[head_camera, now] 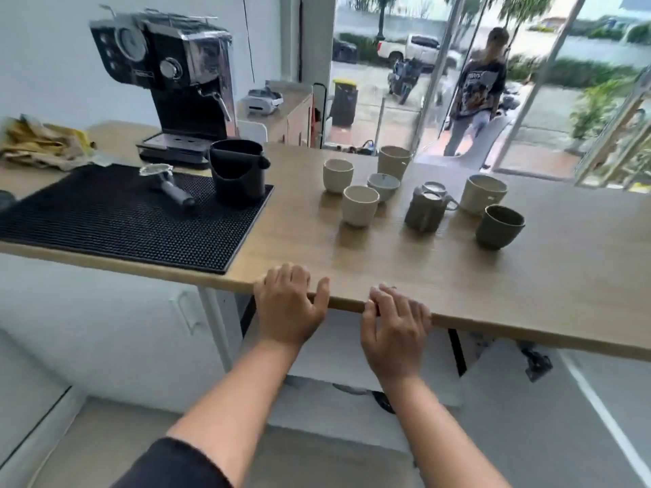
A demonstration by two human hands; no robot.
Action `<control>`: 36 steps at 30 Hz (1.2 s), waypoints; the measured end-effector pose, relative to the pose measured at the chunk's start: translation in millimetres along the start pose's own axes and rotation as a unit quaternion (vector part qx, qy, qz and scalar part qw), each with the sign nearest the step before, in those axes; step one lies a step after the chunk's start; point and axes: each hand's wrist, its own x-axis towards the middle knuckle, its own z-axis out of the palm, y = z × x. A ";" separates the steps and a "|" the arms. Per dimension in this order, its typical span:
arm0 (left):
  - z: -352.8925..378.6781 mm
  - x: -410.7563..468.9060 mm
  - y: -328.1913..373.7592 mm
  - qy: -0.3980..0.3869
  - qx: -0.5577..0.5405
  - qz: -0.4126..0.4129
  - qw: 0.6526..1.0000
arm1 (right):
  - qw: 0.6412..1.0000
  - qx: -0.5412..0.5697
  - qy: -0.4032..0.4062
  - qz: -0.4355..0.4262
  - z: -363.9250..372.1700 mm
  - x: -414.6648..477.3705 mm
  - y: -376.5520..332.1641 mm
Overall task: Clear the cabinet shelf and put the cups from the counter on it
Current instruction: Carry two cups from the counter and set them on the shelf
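Observation:
Several ceramic cups stand on the wooden counter (458, 283). Among them are a cream cup (359, 205), a second cream cup (337, 175), a tall beige cup (394, 161), a grey-blue bowl-like cup (383, 185), a grey handled mug (424, 211), a large beige cup (485, 194) and a dark green cup (498, 226). My left hand (287, 304) and my right hand (394, 327) rest on the counter's near edge, fingers apart, holding nothing. Both hands are well short of the cups. No cabinet shelf is visible.
A black espresso machine (176, 75) stands at the back left. In front of it a black rubber mat (116, 220) carries a portafilter (169, 186) and a black knock box (237, 172). Crumpled cloth (38, 142) lies far left. A person (475, 93) walks outside the glass door.

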 end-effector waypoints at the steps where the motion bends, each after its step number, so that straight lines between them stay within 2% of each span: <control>1: -11.5 1.2 5.3 -0.048 0.007 -0.017 0.999 | 0.999 -0.002 -0.042 0.010 -9.9 1.8 -2.9; 4: -27.2 1.8 9.7 -0.147 0.028 -0.014 0.989 | 0.987 -0.019 -0.156 0.028 -31.6 4.8 -7.4; 7: -52.4 4.2 16.3 -0.259 0.020 -0.015 0.965 | 0.947 -0.022 -0.317 0.035 -59.5 18.1 -13.6; 9: -69.3 11.0 23.9 -0.341 0.014 -0.030 0.939 | 0.907 -0.021 -0.420 0.019 -74.4 33.0 -14.7; 12: -87.4 25.0 27.9 -0.456 0.038 -0.039 0.888 | 0.849 -0.043 -0.527 -0.009 -88.3 57.5 -16.3; 16: -100.4 45.1 33.0 -0.571 0.059 -0.075 0.815 | 0.794 -0.058 -0.605 -0.010 -98.6 83.0 -15.6; 20: -99.1 55.6 41.1 -0.590 0.046 -0.119 0.798 | 0.772 -0.051 -0.633 -0.025 -93.8 89.4 -11.9; 26: -92.9 50.4 31.4 -0.567 0.028 -0.148 0.810 | 0.766 0.000 -0.642 -0.021 -95.9 97.8 -4.4; 30: -89.8 74.7 35.7 -0.537 0.043 -0.153 0.829 | 0.749 -0.016 -0.661 0.030 -81.9 124.0 -2.3; 33: -78.5 120.9 31.2 -0.531 0.031 -0.178 0.828 | 0.759 0.013 -0.641 0.119 -58.7 168.2 0.4; 36: -59.7 168.3 34.6 -0.482 -0.034 -0.197 0.853 | 0.794 0.029 -0.584 0.167 -41.5 207.9 8.3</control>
